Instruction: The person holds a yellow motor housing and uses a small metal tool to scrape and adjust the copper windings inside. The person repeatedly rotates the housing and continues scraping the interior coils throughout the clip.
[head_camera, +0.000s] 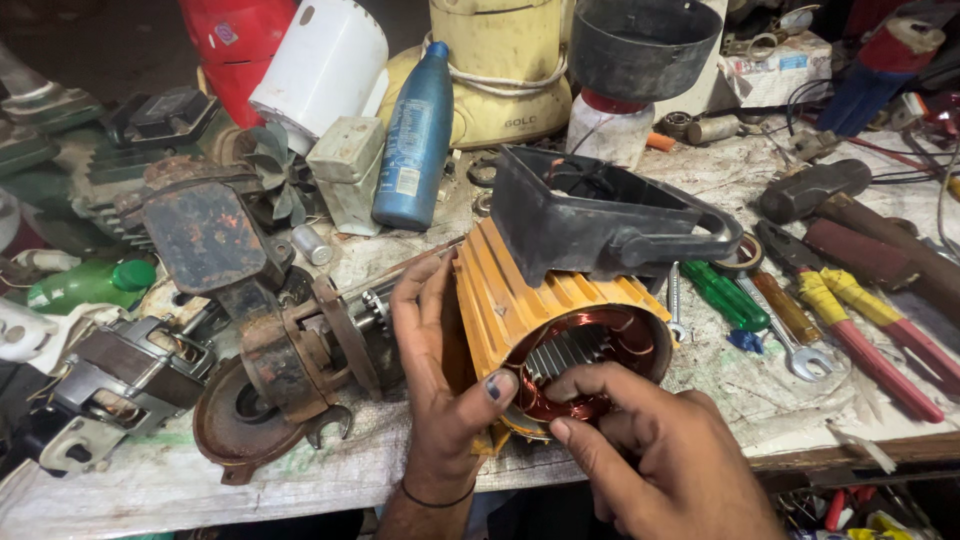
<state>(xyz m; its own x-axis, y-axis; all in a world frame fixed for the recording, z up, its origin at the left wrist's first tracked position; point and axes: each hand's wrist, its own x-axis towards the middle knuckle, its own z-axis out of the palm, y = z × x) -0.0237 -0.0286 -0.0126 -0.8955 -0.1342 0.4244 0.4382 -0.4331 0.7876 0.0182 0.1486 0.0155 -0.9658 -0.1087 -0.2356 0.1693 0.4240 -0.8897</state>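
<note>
**Both hands on the open end of a yellow finned motor housing**

The yellow motor housing (540, 300) lies on its side near the front edge of the cluttered workbench (760, 390), its open end turned toward the camera so that the copper windings (625, 345) and the steel laminations inside show. The left hand (440, 370) grasps the housing from its left side, palm against the fins and thumb hooked over the rim of the opening. The right hand (650, 450) comes in from below the housing, its fingers curled and the fingertips resting on the lower rim at the windings; it touches rather than grips.

On top of the housing sits a black plastic terminal box (590, 215) with a looped handle, dark wires coiled inside it. Just left of the housing, touching the left hand's back, lies a rusty rotor and end-plate assembly (290, 370). Behind the housing stands a blue bottle (415, 125), with a pale yellow appliance base (500, 70) beyond it. Right of the housing lie a green-handled screwdriver (725, 295), a combination spanner (790, 340) and red-and-yellow-handled pliers (860, 330), with a hammer (830, 190) further back on the same side
</note>
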